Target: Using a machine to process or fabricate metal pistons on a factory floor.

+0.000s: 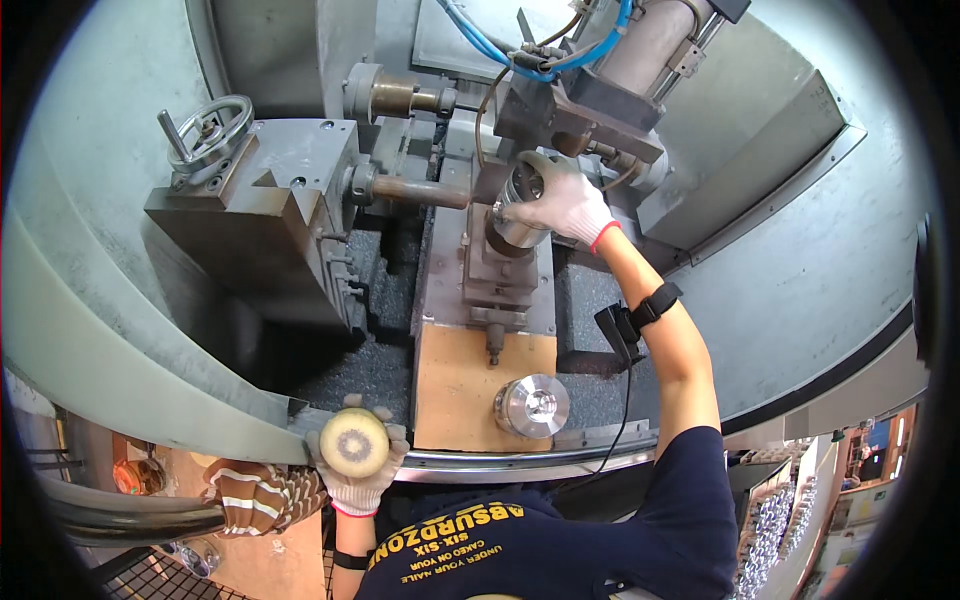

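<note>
My right hand (562, 203), in a white glove, reaches into the machine and grips a shiny metal cylinder (517, 218) seated in the fixture at the centre. My left hand (360, 478), also gloved, stays low near my chest and holds a round yellowish disc-shaped part (353, 442) facing up. A second polished metal cylinder (532, 405) stands on a brown board (455, 390) in front of the fixture, between my two hands.
A grey tool block with a handwheel (213, 128) fills the left of the machine. Blue hoses (520, 50) and a pneumatic cylinder (650, 45) hang above the fixture. A striped glove (255, 495) lies at the lower left. Metal parts in a bin (775, 530) sit lower right.
</note>
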A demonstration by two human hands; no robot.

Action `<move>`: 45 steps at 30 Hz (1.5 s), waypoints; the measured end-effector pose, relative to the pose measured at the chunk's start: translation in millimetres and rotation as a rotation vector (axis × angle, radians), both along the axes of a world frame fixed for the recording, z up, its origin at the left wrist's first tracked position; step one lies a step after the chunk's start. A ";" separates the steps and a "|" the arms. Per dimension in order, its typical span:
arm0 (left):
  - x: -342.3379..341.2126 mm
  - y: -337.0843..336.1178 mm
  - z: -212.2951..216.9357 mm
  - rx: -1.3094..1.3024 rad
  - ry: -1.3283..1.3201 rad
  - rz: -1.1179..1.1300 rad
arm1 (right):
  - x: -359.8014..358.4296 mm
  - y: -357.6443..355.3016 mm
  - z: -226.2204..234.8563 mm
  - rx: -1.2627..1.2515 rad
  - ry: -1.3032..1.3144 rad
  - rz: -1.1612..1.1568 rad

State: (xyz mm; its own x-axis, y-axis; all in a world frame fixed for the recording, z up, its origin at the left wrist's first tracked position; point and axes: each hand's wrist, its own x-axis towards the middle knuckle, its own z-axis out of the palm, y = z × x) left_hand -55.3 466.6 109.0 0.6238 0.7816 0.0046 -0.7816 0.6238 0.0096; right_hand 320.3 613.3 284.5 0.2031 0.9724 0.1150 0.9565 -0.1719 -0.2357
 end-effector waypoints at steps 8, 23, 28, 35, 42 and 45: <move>-0.8 -4.2 -5.4 -0.072 -0.065 0.048 | 1.0 3.3 -10.5 0.059 -0.118 0.102; 0.0 -4.6 -4.2 -0.010 -0.022 0.067 | 13.9 8.1 -28.6 0.258 -0.071 0.200; 0.6 -3.2 0.1 0.023 -0.073 0.033 | 9.0 6.7 -21.1 0.202 -0.045 0.224; 3.6 -10.4 9.3 -0.056 -0.057 0.024 | 11.2 -13.8 -26.8 0.373 -0.251 0.172; -9.5 -73.6 51.7 -0.145 0.359 0.041 | -144.3 -186.6 -49.1 0.118 0.229 0.655; -2.5 -90.5 52.1 -0.140 0.458 -0.112 | -204.2 -233.1 -67.1 -0.048 0.615 0.692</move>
State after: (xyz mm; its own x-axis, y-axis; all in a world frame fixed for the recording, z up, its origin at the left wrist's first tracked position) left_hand -57.9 376.1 161.1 0.6172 0.6832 -0.3902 -0.6447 0.7234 0.2470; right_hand 116.2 380.2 217.3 -0.4125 0.9008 0.1355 0.5587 0.3677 -0.7435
